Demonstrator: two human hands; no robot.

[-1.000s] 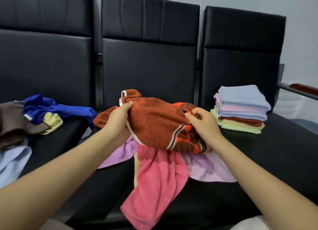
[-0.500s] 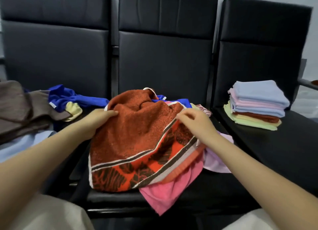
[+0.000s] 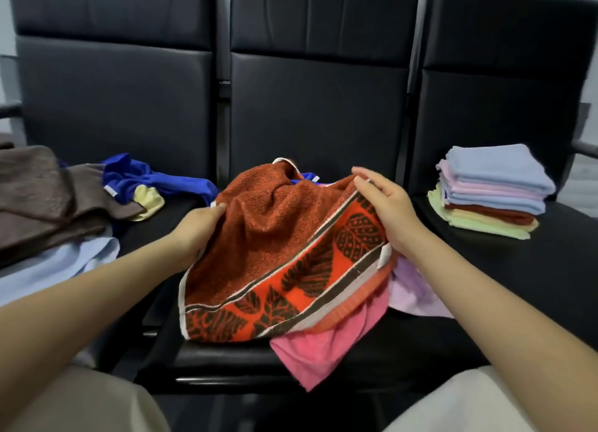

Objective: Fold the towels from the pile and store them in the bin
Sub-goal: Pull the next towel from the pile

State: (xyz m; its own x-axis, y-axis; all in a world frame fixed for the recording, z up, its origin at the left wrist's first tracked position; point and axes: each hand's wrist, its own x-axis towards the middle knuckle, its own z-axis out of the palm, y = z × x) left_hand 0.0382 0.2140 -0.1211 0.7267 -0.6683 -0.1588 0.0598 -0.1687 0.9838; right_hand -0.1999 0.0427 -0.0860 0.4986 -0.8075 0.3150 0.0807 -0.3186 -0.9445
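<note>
A rust-orange towel with a leaf-patterned border (image 3: 275,247) lies spread over the pile on the middle black seat. My left hand (image 3: 197,228) grips its left edge. My right hand (image 3: 388,210) holds its right edge, thumb under the cloth and fingers loosely over it. Beneath it lie a pink towel (image 3: 326,344), a lilac towel (image 3: 411,289) and a bit of blue cloth. A stack of folded towels (image 3: 492,192) sits on the right seat. No bin is in view.
On the left seat lie a brown towel (image 3: 42,202), a blue towel (image 3: 145,179), a yellow cloth (image 3: 147,200) and a pale blue towel (image 3: 55,266). Black seat backs (image 3: 317,92) stand behind. My knees in beige trousers (image 3: 81,402) are at the bottom.
The bunched orange towel has been lowered and spread open over the pile. My hands moved apart along its edges, and the view shifted left.
</note>
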